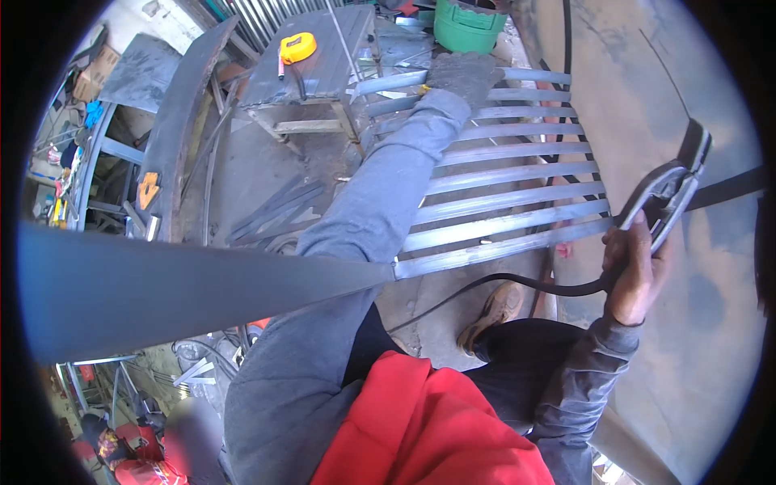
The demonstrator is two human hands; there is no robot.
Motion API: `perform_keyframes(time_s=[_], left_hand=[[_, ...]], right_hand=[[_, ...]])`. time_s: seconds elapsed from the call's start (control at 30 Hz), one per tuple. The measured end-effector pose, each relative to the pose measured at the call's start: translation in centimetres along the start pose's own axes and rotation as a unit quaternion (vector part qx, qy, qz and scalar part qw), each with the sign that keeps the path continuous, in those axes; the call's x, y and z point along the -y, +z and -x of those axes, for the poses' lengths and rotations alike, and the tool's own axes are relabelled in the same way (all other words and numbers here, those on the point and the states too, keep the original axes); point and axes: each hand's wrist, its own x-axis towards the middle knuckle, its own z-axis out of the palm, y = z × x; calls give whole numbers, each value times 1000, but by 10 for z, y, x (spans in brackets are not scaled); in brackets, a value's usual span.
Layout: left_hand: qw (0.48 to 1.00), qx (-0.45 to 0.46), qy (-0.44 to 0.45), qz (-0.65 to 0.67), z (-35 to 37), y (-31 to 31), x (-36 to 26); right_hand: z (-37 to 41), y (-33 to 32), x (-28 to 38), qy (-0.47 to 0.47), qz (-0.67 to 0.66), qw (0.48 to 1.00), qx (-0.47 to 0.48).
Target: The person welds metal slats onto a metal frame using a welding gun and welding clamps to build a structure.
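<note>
My left hand [464, 79], in a dark work glove, is closed over the farthest flat bar [392, 82] of a metal grille. The bar shows on both sides of the glove, but the fingertips are hidden. Several parallel silver slats [501, 174] make up the grille, joined to a dark upright on the right. My bare right hand [637, 271] is wrapped around a welding electrode holder [667, 190]. A thin electrode [664, 73] sticks out of its jaws, pointing up and left. A black cable [517, 280] runs from the holder's lower end toward my legs.
A dark metal bar [202, 293] crosses close to the camera from the left. A yellow tape measure [297, 47] lies on a small metal table [331, 69]. Beyond the grille stands a green bucket [469, 28]. Loose metal strips [279, 212] lie on the floor. A person [153, 453] is at lower left.
</note>
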Motion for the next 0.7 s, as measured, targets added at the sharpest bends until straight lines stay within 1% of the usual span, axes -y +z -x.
perform_keyframes(time_s=[0.07,0.13,0.17,0.23,0.27,0.33,0.37,0.4,0.47,0.57,0.7], left_hand=[[1000,11,-7,8,-2,-2,-1],[997,8,48,-62,-3,5,7],[997,4,55,-51,-3,7,7],[1000,2,-15,-5,-2,3,3],[1000,-1,-9,5,-3,7,4],[996,-84,33,-19,-1,19,11],[997,-67,30,-29,-2,22,12],[997,-69,31,-28,-1,15,11],[1000,-12,7,-7,-2,2,7],[1000,3,5,-15,-11,-1,10],[999,-5,19,-40,-19,-1,16]], right_hand=[[2,8,9,9,29,1000,-3],[4,7,7,17,9,1000,15],[5,9,7,18,-6,1000,14],[8,9,8,22,-17,999,17],[9,10,12,34,-13,999,17],[9,9,13,34,-10,999,19],[10,7,12,33,-18,999,20],[10,6,13,31,-17,999,19],[10,4,14,35,-15,999,24],[10,3,14,38,-7,999,17],[12,5,15,28,-20,999,16]])
